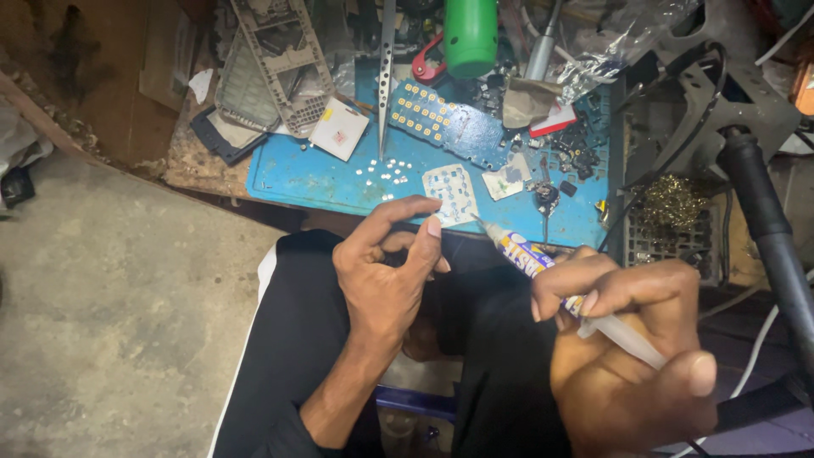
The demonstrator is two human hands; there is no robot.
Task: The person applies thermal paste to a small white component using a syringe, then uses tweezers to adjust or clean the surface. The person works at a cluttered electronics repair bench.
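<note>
Here, the right hand (627, 356) grips a slim plastic syringe tube (560, 288); the left hand (390, 271) pinches something seemingly too small to discern above a blue work mat (297, 178)

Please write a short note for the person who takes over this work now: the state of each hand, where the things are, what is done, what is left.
Left hand: empty, fingers curled, index fingertip at the near edge of the blue work mat, beside the small white keypad sheet.
Right hand: holds the white tube of adhesive, nozzle aimed toward that sheet.
On the mat: blue circuit board with yellow pads, tiny silver dome pieces loose, grey phone frame behind.
Done: phone is apart.
Left: whether glue is applied cannot be seen; domes still scattered.
</note>
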